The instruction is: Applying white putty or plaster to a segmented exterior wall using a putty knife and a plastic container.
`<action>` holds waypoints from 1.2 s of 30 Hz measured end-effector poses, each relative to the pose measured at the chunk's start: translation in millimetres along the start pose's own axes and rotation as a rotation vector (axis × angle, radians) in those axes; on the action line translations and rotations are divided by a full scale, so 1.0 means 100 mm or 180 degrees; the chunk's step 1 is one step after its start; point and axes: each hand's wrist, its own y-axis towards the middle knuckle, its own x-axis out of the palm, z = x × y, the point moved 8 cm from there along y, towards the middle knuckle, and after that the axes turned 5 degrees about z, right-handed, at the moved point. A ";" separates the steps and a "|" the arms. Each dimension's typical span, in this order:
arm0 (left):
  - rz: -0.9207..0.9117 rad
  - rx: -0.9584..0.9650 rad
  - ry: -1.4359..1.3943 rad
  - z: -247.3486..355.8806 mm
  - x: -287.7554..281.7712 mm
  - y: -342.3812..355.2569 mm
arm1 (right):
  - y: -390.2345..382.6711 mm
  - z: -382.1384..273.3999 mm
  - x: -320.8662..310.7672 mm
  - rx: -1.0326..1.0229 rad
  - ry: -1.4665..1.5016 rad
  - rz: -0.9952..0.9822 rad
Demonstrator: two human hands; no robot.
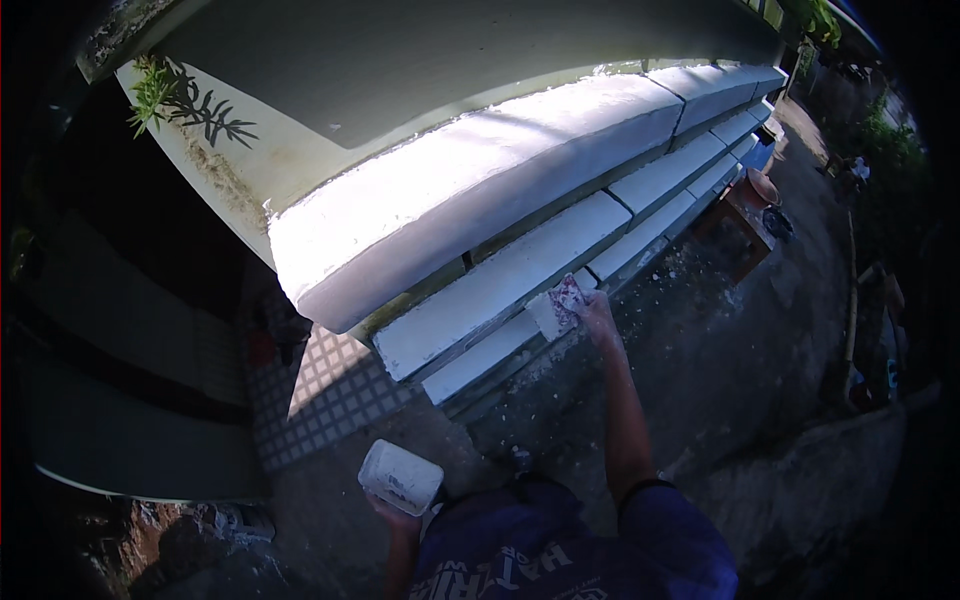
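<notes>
My right hand (597,315) is closed on a flat pale piece with a dark red pattern (567,296), smeared with white; whether it is a scraper or a folded cloth I cannot tell. Its pale end lies at the lowest white ledge (485,357), seemingly against it. White smears also mark the fingers. Low on the left, my left hand (392,512) grips a white rectangular tub (402,476) from below and the side. The tub is tilted, its inside coated with white and grey material. Most of the left fingers are hidden behind it.
Above the lowest ledge rise a middle white ledge (510,280) and a broad top one (480,150). White crumbs litter the dark ground beside them. Tiled floor (330,395) lies left. A brown wooden box (735,235) with a reddish basin (762,188) stands far right.
</notes>
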 end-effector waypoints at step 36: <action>-0.0122 -0.0203 -0.0042 0.01 -0.10 0.12 | -1.47 -1.55 0.31 -0.0868 -0.1702 0.2845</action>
